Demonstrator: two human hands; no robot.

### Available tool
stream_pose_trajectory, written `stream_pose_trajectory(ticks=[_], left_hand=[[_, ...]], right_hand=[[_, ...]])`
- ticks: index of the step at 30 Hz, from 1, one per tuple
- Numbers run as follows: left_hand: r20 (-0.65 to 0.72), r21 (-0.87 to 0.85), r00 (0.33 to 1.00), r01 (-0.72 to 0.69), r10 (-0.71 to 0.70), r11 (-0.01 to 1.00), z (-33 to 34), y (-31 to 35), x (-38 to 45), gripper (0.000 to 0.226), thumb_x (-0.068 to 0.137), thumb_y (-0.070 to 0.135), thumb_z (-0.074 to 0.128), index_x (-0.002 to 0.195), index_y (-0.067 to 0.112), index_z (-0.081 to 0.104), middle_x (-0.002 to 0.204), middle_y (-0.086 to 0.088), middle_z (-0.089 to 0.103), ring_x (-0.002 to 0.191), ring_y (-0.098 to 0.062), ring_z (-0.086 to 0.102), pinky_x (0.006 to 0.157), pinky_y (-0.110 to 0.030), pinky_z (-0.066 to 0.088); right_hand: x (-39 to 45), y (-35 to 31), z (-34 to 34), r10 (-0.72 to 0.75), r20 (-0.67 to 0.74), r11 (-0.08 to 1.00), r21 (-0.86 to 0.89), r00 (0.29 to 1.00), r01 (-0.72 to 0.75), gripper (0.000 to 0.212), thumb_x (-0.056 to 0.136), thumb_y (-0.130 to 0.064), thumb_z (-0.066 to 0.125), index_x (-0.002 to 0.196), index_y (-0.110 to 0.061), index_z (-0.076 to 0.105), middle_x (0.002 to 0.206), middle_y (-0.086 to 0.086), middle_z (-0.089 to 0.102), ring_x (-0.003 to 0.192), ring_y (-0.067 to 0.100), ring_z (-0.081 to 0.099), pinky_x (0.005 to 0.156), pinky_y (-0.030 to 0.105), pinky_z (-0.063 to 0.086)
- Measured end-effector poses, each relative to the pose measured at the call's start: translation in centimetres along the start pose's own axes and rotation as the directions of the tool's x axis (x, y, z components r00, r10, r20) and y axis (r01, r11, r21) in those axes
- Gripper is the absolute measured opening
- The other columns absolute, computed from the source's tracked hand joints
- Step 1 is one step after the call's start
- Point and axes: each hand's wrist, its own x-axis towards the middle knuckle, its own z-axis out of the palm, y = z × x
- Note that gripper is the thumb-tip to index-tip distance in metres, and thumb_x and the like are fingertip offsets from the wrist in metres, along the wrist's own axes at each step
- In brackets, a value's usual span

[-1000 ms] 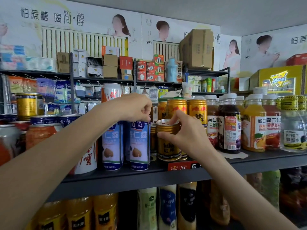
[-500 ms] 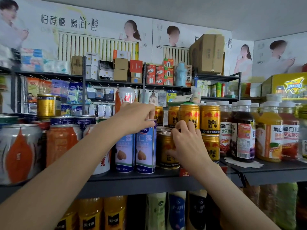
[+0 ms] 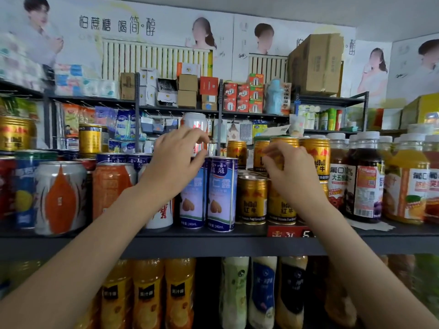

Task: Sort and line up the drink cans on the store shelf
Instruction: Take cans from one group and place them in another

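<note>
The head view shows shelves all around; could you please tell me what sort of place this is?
Most likely a small grocery shop: a dark metal shelf packed with gold energy-drink cans, a red price tag on its edge, and advertising posters above.

Two tall blue-and-white almond-drink cans (image 3: 222, 194) counted at the shelf front, two short gold Red Bull cans (image 3: 252, 200) beside them, three orange juice bottles (image 3: 147, 293) counted on the lower shelf, two bare hands (image 3: 174, 160) seen.

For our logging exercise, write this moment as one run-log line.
left hand: fingers over blue cans | right hand: reaching at gold cans | shelf: cans upright | grip: unclear
</note>
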Motion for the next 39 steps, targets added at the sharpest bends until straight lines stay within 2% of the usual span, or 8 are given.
stream_pose_trajectory(ticks=[3,6,10,17,22,26,30,39], left_hand=[[0.059,0.103,0.997,0.048,-0.055,0.994,-0.8,-0.7,-0.4,0.024,0.092,0.022,0.052,0.115,0.018,0.057,0.116,0.003,0.058,0.112,-0.017,0.051,0.104,-0.038,0.025],[0.132,0.124,0.989,0.055,-0.072,0.991,-1.2,-0.6,-0.9,0.024,0.092,0.020,0.053,0.114,0.019,0.060,0.113,0.005,0.062,0.108,-0.016,0.054,0.103,-0.034,0.022],[0.175,0.168,0.982,0.046,-0.076,0.985,-1.3,-0.7,-1.1,0.028,0.093,0.022,0.051,0.120,0.022,0.058,0.115,0.007,0.060,0.108,-0.013,0.051,0.104,-0.031,0.020],[0.136,0.212,0.982,0.103,-0.134,0.972,-0.7,-0.4,-0.7,0.017,0.090,0.024,0.055,0.106,0.020,0.061,0.103,0.006,0.062,0.102,-0.016,0.055,0.103,-0.035,0.023],[0.129,0.163,0.980,0.129,-0.150,0.978,-0.6,-0.9,-0.4,0.007,0.087,0.020,0.060,0.094,0.019,0.061,0.090,0.011,0.056,0.095,-0.017,0.057,0.100,-0.039,0.030],[0.153,0.143,0.973,0.148,-0.170,0.979,-0.8,-1.0,-0.2,0.006,0.086,0.021,0.061,0.092,0.019,0.061,0.092,0.008,0.060,0.095,-0.017,0.058,0.101,-0.042,0.033],[0.153,0.151,0.969,0.171,-0.194,0.974,-1.0,-1.1,-0.1,0.006,0.087,0.024,0.061,0.093,0.020,0.060,0.097,0.007,0.062,0.097,-0.015,0.056,0.098,-0.037,0.028],[0.223,0.144,0.962,0.128,-0.158,0.981,-1.5,-0.6,1.1,0.010,0.086,0.026,0.061,0.096,0.023,0.062,0.093,0.010,0.062,0.095,-0.011,0.058,0.097,-0.039,0.038]], right_hand=[[-0.3,-1.5,1.0,-0.015,0.121,0.982,0.188,0.992,-0.008,0.030,0.091,-0.022,0.058,0.119,-0.015,0.054,0.095,-0.007,0.056,0.085,0.009,0.055,0.073,0.018,0.048],[-1.2,-2.2,3.3,-0.059,0.225,0.978,0.208,0.973,0.011,0.058,0.086,-0.032,0.063,0.137,-0.025,0.036,0.111,-0.005,0.046,0.095,0.011,0.052,0.079,0.019,0.040],[-1.3,-2.4,5.2,-0.058,0.222,0.982,0.188,0.973,0.015,0.066,0.083,-0.034,0.066,0.138,-0.027,0.032,0.131,0.003,0.036,0.114,0.019,0.048,0.095,0.029,0.045],[-3.0,-4.0,7.5,-0.081,0.105,0.995,0.067,0.991,0.074,0.065,0.088,-0.024,0.061,0.141,-0.019,0.023,0.140,0.012,0.029,0.124,0.026,0.037,0.098,0.032,0.040],[-3.0,-3.5,7.3,-0.070,0.149,0.990,0.130,0.986,0.050,0.073,0.083,-0.025,0.068,0.140,-0.026,0.022,0.136,0.007,0.032,0.118,0.023,0.044,0.090,0.031,0.048],[-1.4,-2.6,5.6,-0.068,0.354,0.940,0.336,0.933,-0.059,0.074,0.077,-0.017,0.073,0.135,-0.025,0.028,0.121,-0.002,0.051,0.092,0.007,0.054,0.070,0.012,0.044],[0.0,-1.9,3.6,-0.101,0.485,0.945,0.320,0.869,-0.069,0.067,0.075,-0.016,0.075,0.128,-0.022,0.034,0.110,-0.004,0.059,0.085,0.003,0.052,0.060,0.007,0.040],[-0.9,-2.7,4.4,-0.024,0.302,0.939,0.333,0.953,-0.082,0.058,0.071,-0.017,0.078,0.108,-0.028,0.035,0.103,0.001,0.061,0.094,0.018,0.060,0.078,0.032,0.054]])
